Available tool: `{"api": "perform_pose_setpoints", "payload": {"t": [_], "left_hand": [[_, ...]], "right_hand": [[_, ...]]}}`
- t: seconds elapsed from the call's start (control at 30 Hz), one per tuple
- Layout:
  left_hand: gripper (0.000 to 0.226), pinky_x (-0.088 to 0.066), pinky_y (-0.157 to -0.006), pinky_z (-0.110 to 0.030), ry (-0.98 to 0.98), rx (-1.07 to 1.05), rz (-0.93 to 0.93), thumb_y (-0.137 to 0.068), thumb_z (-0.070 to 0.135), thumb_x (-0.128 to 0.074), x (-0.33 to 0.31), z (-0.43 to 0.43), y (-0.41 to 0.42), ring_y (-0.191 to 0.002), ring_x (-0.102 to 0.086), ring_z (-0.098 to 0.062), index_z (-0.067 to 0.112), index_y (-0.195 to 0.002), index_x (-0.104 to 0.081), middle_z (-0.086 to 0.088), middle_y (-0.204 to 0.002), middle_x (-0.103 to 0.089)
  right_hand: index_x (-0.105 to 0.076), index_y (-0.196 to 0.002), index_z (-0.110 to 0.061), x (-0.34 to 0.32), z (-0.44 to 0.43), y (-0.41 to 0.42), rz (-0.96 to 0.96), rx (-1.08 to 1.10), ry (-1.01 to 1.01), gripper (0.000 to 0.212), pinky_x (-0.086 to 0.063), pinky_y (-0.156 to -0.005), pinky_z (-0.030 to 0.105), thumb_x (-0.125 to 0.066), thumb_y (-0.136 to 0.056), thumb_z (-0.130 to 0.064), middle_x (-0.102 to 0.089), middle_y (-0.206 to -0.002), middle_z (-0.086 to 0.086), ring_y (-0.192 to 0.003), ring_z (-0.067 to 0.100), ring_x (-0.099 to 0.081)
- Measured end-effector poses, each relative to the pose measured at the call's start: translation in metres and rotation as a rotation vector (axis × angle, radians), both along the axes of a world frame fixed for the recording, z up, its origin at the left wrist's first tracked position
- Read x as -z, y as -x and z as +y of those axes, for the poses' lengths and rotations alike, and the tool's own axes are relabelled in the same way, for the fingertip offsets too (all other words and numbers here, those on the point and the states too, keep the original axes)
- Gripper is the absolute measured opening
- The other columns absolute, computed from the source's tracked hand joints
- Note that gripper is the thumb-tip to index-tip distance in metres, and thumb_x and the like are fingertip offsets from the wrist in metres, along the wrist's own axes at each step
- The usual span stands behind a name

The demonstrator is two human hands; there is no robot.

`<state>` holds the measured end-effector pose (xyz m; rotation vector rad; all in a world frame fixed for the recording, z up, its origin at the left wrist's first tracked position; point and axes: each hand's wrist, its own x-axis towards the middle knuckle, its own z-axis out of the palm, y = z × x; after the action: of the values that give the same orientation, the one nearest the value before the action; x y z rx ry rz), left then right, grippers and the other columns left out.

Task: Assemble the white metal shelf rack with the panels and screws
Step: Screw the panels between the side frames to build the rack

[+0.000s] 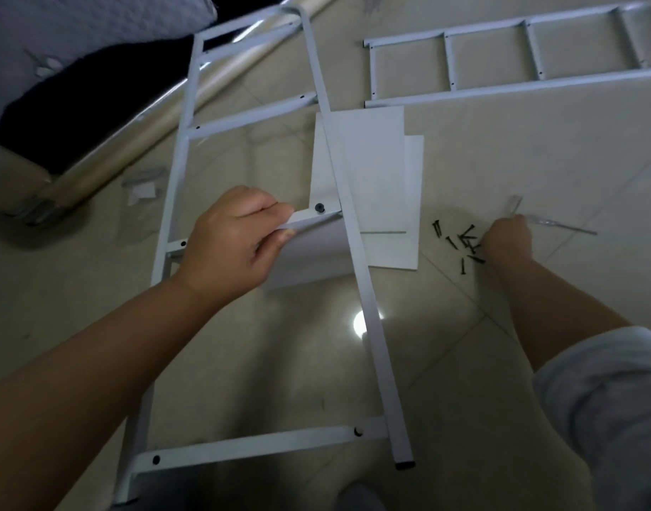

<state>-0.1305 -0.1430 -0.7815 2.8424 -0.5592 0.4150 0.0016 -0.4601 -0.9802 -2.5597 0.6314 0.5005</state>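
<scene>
1. At the far left a bed (77, 31) stands over the tiled floor (243, 363). Just beside its corner lies a small clear packet (143, 186) with something white in it, too blurred to name.
2. The white side frame (372, 326) is shaped like a ladder. Its long axis runs from the person's feet away toward the bed. The rounded top end is the far end, and a black foot cap (405, 465) is on the near end.
3. The left hand (235, 237) grips the frame's middle rung (313, 217). The fingers curl over the rung's top and the thumb is tucked beneath, against a white shelf panel (309, 256) held up to the rung.
4. A black screw (319, 207) sits in that rung near the right rail.
5. Behind the frame, loose panels (375, 171) lie flat and overlapping on the floor, with their long sides pointing away from the person.
6. To the right, black screws (464, 245) are scattered bare on the tiles, outside any bag.
7. The right hand (508, 237) is down on the pile, knuckles up and fingers bent among the screws. I cannot tell whether it pinches one.
8. A clear bag (560, 225) lies flat just beyond that hand. I cannot make out anything in it.
9. At the far right, a second side frame (449, 60) lies flat, its long axis running left to right and its rounded end to the right.
</scene>
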Motion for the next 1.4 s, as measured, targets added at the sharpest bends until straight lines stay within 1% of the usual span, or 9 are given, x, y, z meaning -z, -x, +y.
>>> {"api": "perform_pose_setpoints", "payload": {"t": [0.2,0.33,0.47,0.57,0.7,0.83,1.1,1.2,1.4], "left_hand": [[0.030,-0.033,-0.064,-0.027,0.001,0.017,0.030,-0.086,0.018,-0.048,0.001,-0.001,0.003,-0.073,-0.044,-0.020,-0.005,-0.086,-0.068,-0.017,-0.075,-0.060],[0.026,-0.033,-0.063,-0.028,0.025,0.010,0.007,-0.086,0.015,-0.050,0.001,0.001,0.003,-0.072,-0.044,-0.022,-0.005,-0.086,-0.066,-0.017,-0.074,-0.058],[0.026,-0.034,-0.063,-0.029,0.073,0.022,-0.005,-0.085,0.015,-0.050,0.001,0.000,0.007,-0.071,-0.043,-0.021,-0.005,-0.085,-0.067,-0.016,-0.072,-0.058],[0.027,-0.035,-0.061,-0.027,0.111,0.013,0.004,-0.084,0.016,-0.050,0.001,-0.001,0.009,-0.071,-0.043,-0.020,-0.003,-0.084,-0.068,-0.014,-0.073,-0.059],[0.029,-0.040,-0.056,-0.026,0.147,0.019,0.052,-0.081,0.022,-0.049,0.001,0.000,0.012,-0.070,-0.046,-0.017,0.003,-0.082,-0.070,-0.009,-0.073,-0.060],[0.032,-0.043,-0.054,-0.027,0.216,0.052,0.103,-0.077,0.028,-0.047,0.000,0.002,0.007,-0.071,-0.043,-0.012,0.006,-0.080,-0.071,-0.006,-0.071,-0.059],[0.014,-0.033,-0.050,-0.024,0.211,0.055,0.158,-0.069,0.013,-0.054,-0.004,0.004,-0.006,-0.064,-0.056,-0.029,0.004,-0.059,-0.059,-0.005,-0.067,-0.056],[0.018,-0.042,-0.055,-0.030,0.213,0.059,0.158,-0.078,0.014,-0.054,-0.004,0.006,-0.012,-0.078,-0.056,-0.028,0.003,-0.073,-0.067,-0.007,-0.079,-0.060],[0.024,-0.044,-0.076,-0.032,0.228,0.081,0.328,-0.089,0.026,-0.056,-0.011,0.008,-0.016,-0.093,-0.054,-0.022,0.008,-0.100,-0.069,-0.005,-0.099,-0.059]], "right_hand": [[-0.052,-0.110,0.008,0.005,-0.017,0.028,-0.062,-0.022,0.017,0.025,-0.037,-0.096,0.042,-0.043,-0.089,-0.003,-0.053,-0.116,0.029,-0.112,0.040,-0.048],[-0.038,-0.126,0.007,-0.010,0.001,0.032,-0.177,0.122,-0.135,0.043,-0.037,-0.096,0.040,-0.051,-0.086,-0.002,-0.048,-0.124,0.029,-0.117,0.039,-0.046],[-0.035,-0.132,-0.005,-0.056,0.045,0.031,-0.326,0.042,-0.379,0.045,-0.040,-0.072,0.030,-0.040,-0.088,0.000,-0.057,-0.098,0.021,-0.088,0.032,-0.056],[-0.053,-0.117,-0.004,-0.093,0.079,0.025,-0.446,-0.092,-0.449,0.035,-0.029,-0.054,0.026,-0.031,-0.090,0.001,-0.043,-0.061,0.000,-0.053,0.012,-0.040],[-0.056,-0.073,-0.017,-0.148,0.118,0.032,-0.573,0.062,-0.824,0.031,-0.036,-0.047,0.024,-0.035,-0.087,0.001,-0.037,-0.055,0.000,-0.044,0.009,-0.036],[-0.051,-0.076,-0.017,-0.203,0.135,0.055,-0.723,0.007,-1.049,0.024,-0.040,-0.046,0.023,-0.046,-0.087,0.004,-0.036,-0.061,-0.005,-0.043,0.006,-0.038],[-0.054,-0.064,-0.015,-0.253,0.145,0.082,-0.835,-0.214,-0.932,0.031,-0.029,-0.036,0.019,-0.043,-0.086,-0.033,-0.041,-0.033,-0.008,-0.030,0.003,-0.033],[-0.050,-0.059,-0.019,-0.255,0.158,0.078,-0.846,-0.223,-0.800,0.035,-0.029,-0.043,0.013,-0.040,-0.085,-0.040,-0.047,-0.036,-0.012,-0.035,0.002,-0.042],[-0.042,-0.051,-0.020,-0.290,0.178,0.049,-0.987,-0.106,-0.768,0.039,-0.027,-0.048,0.025,-0.038,-0.083,-0.042,-0.040,-0.034,-0.009,-0.037,0.003,-0.036]]}}
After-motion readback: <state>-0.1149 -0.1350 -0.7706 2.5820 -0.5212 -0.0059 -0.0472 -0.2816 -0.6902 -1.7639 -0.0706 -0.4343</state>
